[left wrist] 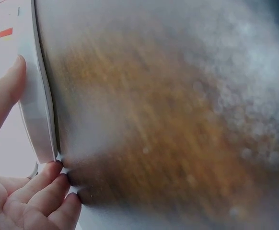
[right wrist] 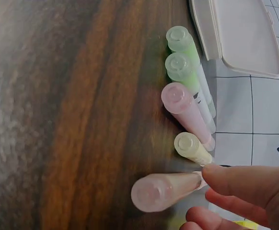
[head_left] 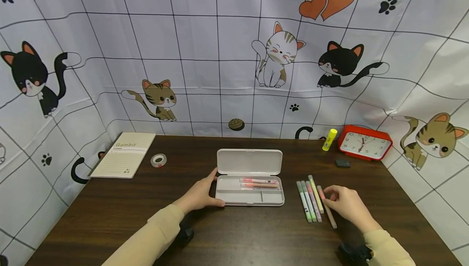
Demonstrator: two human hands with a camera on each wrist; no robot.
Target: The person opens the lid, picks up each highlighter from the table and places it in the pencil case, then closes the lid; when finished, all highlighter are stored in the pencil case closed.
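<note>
An open white pencil case (head_left: 250,196) lies on the table with its lid tipped back; a few pink and peach pens (head_left: 259,183) lie inside. My left hand (head_left: 199,194) grips the case's left end, thumb at the near corner and fingers farther back. In the left wrist view, the thumb (left wrist: 7,93) and fingertips (left wrist: 53,168) touch the case's edge (left wrist: 40,96). To the right, my right hand (head_left: 346,203) pinches a brownish-pink marker (head_left: 331,216) by its upper part. Beside it lie a yellow marker (head_left: 316,194), a pink marker (head_left: 314,202) and two green markers (head_left: 307,202).
A red alarm clock (head_left: 365,143), a yellow glue-stick-like tube (head_left: 329,140) and a small dark block (head_left: 342,163) stand at the back right. On the left are a roll of tape (head_left: 158,160) and a cream notebook (head_left: 124,154). A cat-print curtain (head_left: 198,74) rises behind the table.
</note>
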